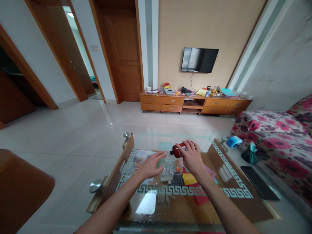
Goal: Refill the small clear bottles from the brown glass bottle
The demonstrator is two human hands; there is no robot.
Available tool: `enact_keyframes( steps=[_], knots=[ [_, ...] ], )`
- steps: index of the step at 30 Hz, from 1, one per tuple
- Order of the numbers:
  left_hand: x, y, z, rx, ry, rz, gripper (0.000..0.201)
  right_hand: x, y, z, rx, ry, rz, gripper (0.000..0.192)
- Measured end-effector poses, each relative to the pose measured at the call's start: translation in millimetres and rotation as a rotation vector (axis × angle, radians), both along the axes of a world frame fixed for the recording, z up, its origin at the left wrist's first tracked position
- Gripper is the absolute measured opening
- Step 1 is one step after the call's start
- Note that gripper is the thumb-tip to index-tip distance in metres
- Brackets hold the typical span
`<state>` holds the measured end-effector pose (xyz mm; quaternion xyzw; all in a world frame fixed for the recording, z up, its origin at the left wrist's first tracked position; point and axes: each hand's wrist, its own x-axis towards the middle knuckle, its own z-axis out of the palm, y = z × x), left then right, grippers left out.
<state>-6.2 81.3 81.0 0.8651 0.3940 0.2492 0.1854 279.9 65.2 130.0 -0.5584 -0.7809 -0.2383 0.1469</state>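
Observation:
A dark red-brown bottle point(178, 150) with a black neck is in my right hand point(193, 158), fingers wrapped over it. It is tipped nearly level, its neck pointing left at the top of a clear plastic bottle point(167, 171). My left hand point(152, 165) is at the left side of that clear bottle, fingers and thumb curved around its upper part. The clear bottle stands upright on the glass table point(170, 199). Whether liquid is flowing between the two bottles is too small to tell.
Beneath or on the glass lie colourful small items point(137, 162), a yellow piece point(189, 178) and a red piece point(201, 199). On the right are a blue-and-white pack point(234, 142), a dark pen holder point(249, 156) and a black phone-like slab point(258, 182). A flowered sofa point(275, 139) stands beyond.

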Motion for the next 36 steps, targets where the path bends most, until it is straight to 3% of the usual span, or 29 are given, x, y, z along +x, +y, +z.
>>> enact_keyframes(
  steps=[36],
  knots=[
    [1, -5, 3.8, 0.028, 0.044, 0.028, 0.075, -10, -1, 11.4, 0.009, -0.012, 0.024, 0.066]
  ],
)
